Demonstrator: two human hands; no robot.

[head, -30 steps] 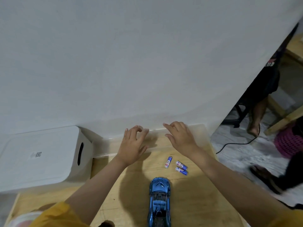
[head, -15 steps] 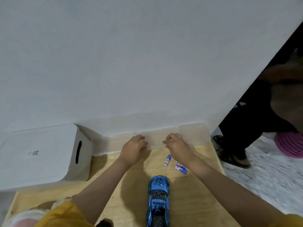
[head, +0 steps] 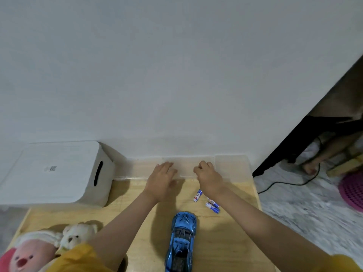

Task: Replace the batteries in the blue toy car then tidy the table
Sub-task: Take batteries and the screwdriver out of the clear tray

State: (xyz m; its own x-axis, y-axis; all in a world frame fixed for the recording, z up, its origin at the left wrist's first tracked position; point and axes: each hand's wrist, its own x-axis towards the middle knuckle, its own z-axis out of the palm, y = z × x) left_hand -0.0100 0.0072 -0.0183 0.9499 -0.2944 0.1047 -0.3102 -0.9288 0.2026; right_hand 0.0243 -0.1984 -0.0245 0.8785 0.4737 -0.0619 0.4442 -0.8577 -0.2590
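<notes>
partly hidden battery (head: 210,200), car (head: 181,242) cropped

Dim, even indoor light with wide-angle bending at the edges

The wall (head: 176,75) reads flat grey-white without glare. Soft shadows of the forearms fall on the wooden table (head: 225,242) beside the blue toy car (head: 181,242), and the white box (head: 55,173) shades the wall corner. The floor (head: 304,209) at right is smeared by blur, and the doorway beyond is dark.

One blue toy car (head: 181,242), three small blue-and-white batteries (head: 198,195), one clear plastic tray (head: 137,169), one white box (head: 57,171), two plush toys (head: 78,234), two hands (head: 161,177).
</notes>
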